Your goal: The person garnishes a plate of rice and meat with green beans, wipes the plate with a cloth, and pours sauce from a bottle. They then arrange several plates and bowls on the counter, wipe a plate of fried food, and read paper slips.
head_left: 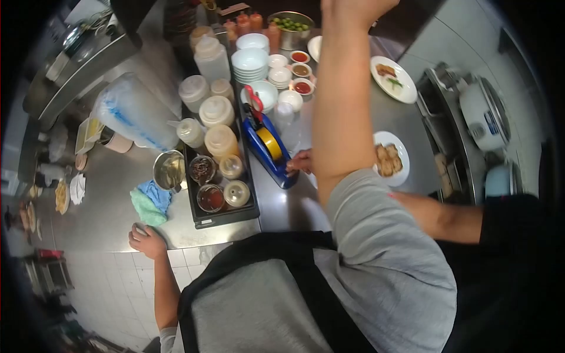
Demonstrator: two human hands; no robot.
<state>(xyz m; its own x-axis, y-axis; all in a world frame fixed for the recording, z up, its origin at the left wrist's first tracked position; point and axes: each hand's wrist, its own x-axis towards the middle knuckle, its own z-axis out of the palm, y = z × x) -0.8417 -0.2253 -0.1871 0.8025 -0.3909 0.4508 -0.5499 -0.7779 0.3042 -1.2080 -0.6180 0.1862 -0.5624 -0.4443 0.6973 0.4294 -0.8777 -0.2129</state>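
Observation:
My left hand (147, 240) rests on the front edge of the steel counter (106, 217), fingers apart and nothing in them. Just beyond it lie a green and a blue cloth (152, 201). My right arm stretches far forward over the counter. Only part of my right hand (360, 7) shows at the top edge, its fingers out of sight, so a hold cannot be told. Beneath that arm, a co-worker's hand (300, 162) touches the end of a blue tape dispenser (281, 175) with yellow tape (269, 144). Red-handled scissors (254, 100) stand in its far end.
A black tray (226, 217) holds several sauce bottles and jars. Beside it are a metal pot (169, 170) and a plastic bag (132, 109). White bowls (249, 62) and sauce cups stand farther back. Plates of food (403, 170) sit right of my arm, near the co-worker's black sleeve (509, 220).

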